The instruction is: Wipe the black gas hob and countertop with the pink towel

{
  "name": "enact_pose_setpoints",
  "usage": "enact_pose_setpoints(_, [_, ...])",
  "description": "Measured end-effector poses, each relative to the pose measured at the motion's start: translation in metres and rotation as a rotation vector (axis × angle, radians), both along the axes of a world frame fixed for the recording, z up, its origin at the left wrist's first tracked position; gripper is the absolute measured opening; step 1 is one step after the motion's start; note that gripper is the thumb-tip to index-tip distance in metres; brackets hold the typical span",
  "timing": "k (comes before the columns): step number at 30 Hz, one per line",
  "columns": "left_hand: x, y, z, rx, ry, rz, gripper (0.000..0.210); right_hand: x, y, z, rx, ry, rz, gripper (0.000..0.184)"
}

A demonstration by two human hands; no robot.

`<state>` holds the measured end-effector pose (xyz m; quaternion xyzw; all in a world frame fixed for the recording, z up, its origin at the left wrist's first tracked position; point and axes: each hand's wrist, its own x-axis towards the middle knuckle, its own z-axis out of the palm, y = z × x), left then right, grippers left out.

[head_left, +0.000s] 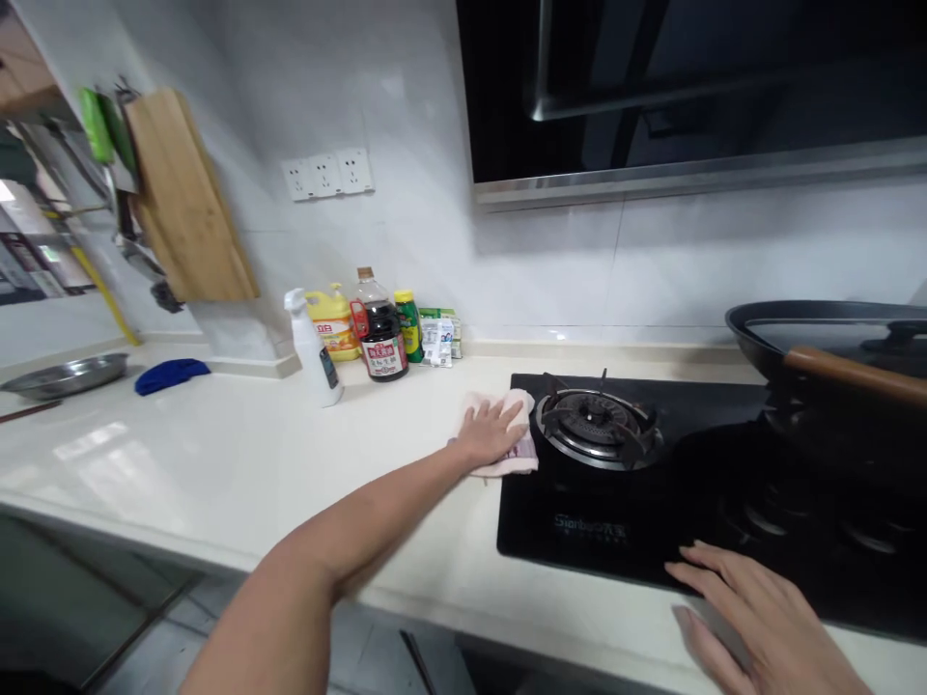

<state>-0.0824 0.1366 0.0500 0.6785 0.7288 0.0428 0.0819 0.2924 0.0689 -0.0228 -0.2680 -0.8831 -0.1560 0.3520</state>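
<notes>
My left hand [491,434] lies flat with its fingers spread on a pale cloth [516,461] with a printed patch. The cloth covers part of the white counter and overlaps the left edge of the black gas stove [572,502]. Just right of the cloth is the round burner [598,425] with its metal pan support. My right hand [757,618] is at the stove's front edge, fingers stretched out and holding nothing; I cannot tell whether it touches the surface.
Behind the cloth stand a white spray bottle [313,352], a yellow jug [333,323], a dark sauce bottle [380,333], a green bottle [409,328] and packets [438,340]. A lidded wok [832,338] occupies the right burner, its wooden handle [861,376] pointing outward. Overhead hangs a range hood [688,164].
</notes>
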Motion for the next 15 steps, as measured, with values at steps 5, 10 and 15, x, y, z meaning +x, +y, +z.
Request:
enact_pose_setpoints(5, [0.029, -0.096, 0.002, -0.032, -0.015, -0.031, 0.073, 0.001, 0.001, -0.011, -0.024, -0.023, -0.026, 0.035])
enact_pose_setpoints(10, [0.041, -0.174, -0.007, 0.016, 0.003, -0.122, 0.069, 0.003, 0.002, -0.018, -0.012, -0.015, -0.027, 0.040])
enact_pose_setpoints(15, [0.024, -0.209, -0.019, 0.151, 0.007, -0.243, 0.063, 0.016, 0.011, -0.028, -0.071, -0.058, 0.009, 0.041])
